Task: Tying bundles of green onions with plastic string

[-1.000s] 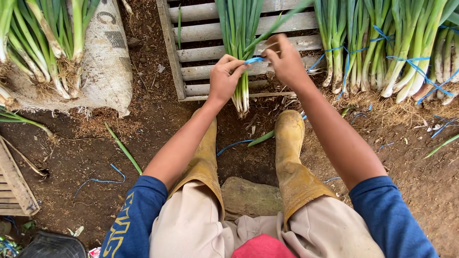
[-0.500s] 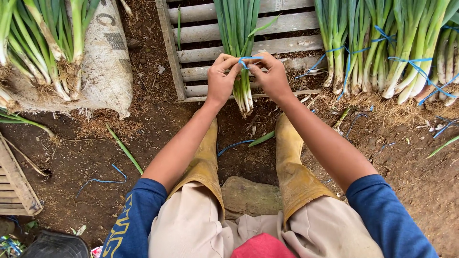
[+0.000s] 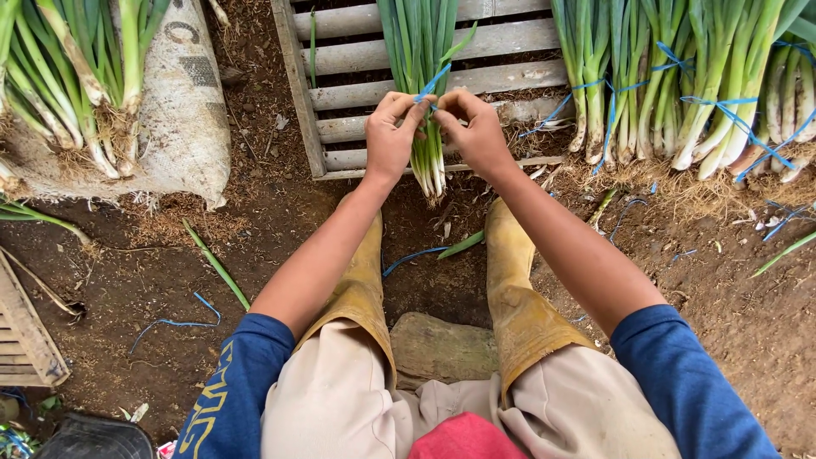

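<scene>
Both hands meeting over a bunch of green onions (image 3: 423, 102) lying lengthwise on a wooden slatted pallet (image 3: 340, 127), white root ends overhanging the pallet's near edge, green tops running off toward the far edge. Left hand (image 3: 389, 136) on the left flank of the bunch, right hand (image 3: 473, 132) on the right flank, both touching it. Fingers of each hand drawn together, thumb and fingertips pinched on a thin blue string (image 3: 430, 85) crossing the top of the bunch; one loose end of that string sticking up and to the right between the two hands. Whether the string goes fully round the stalks: cannot tell from this angle.

Forearms bare, blue sleeves (image 3: 242, 374) pushed above the elbows. Below the hands, two yellow rubber boots (image 3: 510, 280) planted on dark soil (image 3: 127, 272) just short of the pallet's near edge, beige trousers tucked in, a flat stone (image 3: 442, 344) between the legs.

To the right of the pallet, on straw, a row of already tied bundles (image 3: 680, 85), each bound with blue string, roots toward the near side. To the left, more loose onions (image 3: 76, 93) lying on a dirty white sack (image 3: 183, 110). Scattered on the soil: short blue string scraps (image 3: 170, 321) and a stray green leaf (image 3: 217, 265). Corner of another slatted crate (image 3: 21, 340) at the left edge.
</scene>
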